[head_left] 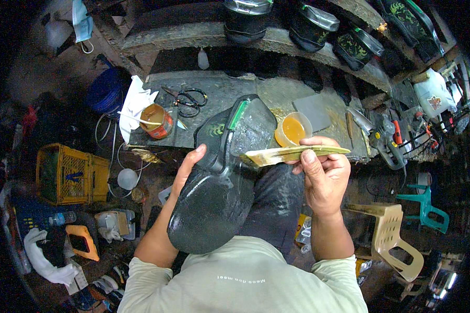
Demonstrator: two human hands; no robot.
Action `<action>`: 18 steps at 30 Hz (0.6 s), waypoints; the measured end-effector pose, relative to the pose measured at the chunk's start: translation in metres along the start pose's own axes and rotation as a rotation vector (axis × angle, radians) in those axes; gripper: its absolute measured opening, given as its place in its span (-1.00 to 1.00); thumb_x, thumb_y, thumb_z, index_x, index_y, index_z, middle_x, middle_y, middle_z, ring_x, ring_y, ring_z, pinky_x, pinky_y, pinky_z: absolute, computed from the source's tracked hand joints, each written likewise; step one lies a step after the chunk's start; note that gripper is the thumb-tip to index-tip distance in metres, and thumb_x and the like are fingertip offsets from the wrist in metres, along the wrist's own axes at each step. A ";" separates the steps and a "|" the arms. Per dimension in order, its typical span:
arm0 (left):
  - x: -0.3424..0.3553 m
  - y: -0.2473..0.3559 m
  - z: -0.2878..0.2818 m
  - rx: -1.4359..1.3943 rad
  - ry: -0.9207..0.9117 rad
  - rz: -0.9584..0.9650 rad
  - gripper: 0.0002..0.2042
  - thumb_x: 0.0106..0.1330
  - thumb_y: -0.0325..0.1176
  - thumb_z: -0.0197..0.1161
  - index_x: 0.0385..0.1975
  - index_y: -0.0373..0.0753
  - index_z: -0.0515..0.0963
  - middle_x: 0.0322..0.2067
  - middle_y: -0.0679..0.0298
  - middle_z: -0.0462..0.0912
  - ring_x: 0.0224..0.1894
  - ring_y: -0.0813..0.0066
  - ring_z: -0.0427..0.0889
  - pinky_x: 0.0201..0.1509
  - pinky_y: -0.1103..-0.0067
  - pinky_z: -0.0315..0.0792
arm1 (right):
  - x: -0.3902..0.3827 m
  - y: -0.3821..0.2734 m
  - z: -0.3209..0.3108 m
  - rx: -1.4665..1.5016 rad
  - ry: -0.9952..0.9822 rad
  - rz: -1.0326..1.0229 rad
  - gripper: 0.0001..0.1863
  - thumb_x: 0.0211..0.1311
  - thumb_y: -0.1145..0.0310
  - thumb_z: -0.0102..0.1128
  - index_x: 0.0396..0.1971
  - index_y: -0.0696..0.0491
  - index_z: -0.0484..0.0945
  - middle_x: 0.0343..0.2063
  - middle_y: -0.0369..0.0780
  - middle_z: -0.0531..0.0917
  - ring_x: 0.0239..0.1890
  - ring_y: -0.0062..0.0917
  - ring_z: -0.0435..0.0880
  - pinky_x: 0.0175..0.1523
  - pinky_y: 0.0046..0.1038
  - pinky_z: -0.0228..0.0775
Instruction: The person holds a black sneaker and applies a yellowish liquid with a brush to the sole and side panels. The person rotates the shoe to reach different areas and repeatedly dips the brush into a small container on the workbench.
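Observation:
My left hand (189, 169) grips a black shoe (211, 206) from its left side, the thumb showing along the edge and the other fingers hidden behind it. The sole faces up and looks shiny and wet in parts; a bright green strip and green patterning show at the far end. In my right hand (324, 180), pinched between thumb and fingers, is a flat yellowish brush (284, 155) with a pale, frayed tip. That tip hovers at or just over the shoe's right side; contact is unclear. Just beyond it stands a translucent cup of amber liquid (293, 129).
On the bench (222, 86) lie black-handled scissors (190, 101), an open red can (157, 122) with a stick in it, and a grey flat piece (312, 110). Similar shoes (313, 26) line the shelf above. A yellow crate (62, 175) and plastic chair (391, 235) flank me.

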State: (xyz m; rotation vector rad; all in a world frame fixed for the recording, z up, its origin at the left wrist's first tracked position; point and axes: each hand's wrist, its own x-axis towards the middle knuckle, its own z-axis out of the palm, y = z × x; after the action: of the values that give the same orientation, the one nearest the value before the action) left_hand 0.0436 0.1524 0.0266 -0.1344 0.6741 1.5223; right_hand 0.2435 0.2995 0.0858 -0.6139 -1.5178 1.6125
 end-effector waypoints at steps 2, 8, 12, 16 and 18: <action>-0.002 0.000 0.001 -0.028 0.062 0.015 -0.49 0.46 0.03 0.10 0.06 -0.33 0.62 -0.23 0.05 0.79 -0.29 0.25 0.82 -0.14 0.37 0.74 | 0.000 -0.001 0.001 -0.044 -0.002 -0.013 -0.69 0.36 0.32 0.38 -0.03 0.20 0.63 -0.31 -0.23 0.72 -0.38 -0.62 0.64 -0.21 -0.58 0.50; -0.010 -0.001 0.012 0.010 0.023 0.075 -0.48 0.46 0.01 0.11 0.11 -0.36 0.58 -0.15 0.02 0.77 -0.21 0.26 0.81 -0.07 0.35 0.72 | 0.003 -0.001 -0.005 -0.209 -0.026 -0.186 -0.70 0.39 0.36 0.36 -0.02 0.22 0.57 -0.32 -0.21 0.70 -0.37 -0.63 0.66 -0.24 -0.62 0.49; -0.012 0.000 0.014 0.049 -0.019 0.103 -0.47 0.46 -0.01 0.11 0.15 -0.38 0.55 -0.11 0.00 0.76 -0.17 0.25 0.81 -0.02 0.33 0.71 | 0.004 -0.004 -0.005 -0.242 -0.078 -0.214 -0.78 0.36 0.43 0.37 -0.07 0.17 0.67 -0.18 -0.23 0.70 -0.19 -0.62 0.64 -0.04 -0.57 0.46; -0.011 -0.001 0.012 0.064 -0.055 0.111 -0.48 0.46 -0.03 0.11 0.16 -0.40 0.54 -0.10 -0.01 0.76 -0.16 0.23 0.81 0.00 0.33 0.71 | 0.006 -0.004 -0.002 -0.275 -0.070 -0.263 -0.80 0.35 0.45 0.37 -0.09 0.16 0.68 -0.17 -0.20 0.72 -0.15 -0.56 0.66 0.00 -0.54 0.48; -0.010 -0.001 0.012 0.070 -0.055 0.126 -0.48 0.47 -0.04 0.10 0.15 -0.42 0.53 -0.10 -0.02 0.75 -0.16 0.23 0.81 -0.01 0.34 0.72 | 0.007 -0.004 -0.002 -0.303 -0.046 -0.290 -0.81 0.35 0.46 0.37 -0.09 0.16 0.68 -0.16 -0.19 0.72 -0.14 -0.54 0.67 0.00 -0.53 0.48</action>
State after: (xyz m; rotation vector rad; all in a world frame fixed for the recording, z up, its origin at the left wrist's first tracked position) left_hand 0.0494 0.1495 0.0402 0.0032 0.7021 1.6146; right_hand 0.2425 0.3063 0.0906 -0.4924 -1.8112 1.1965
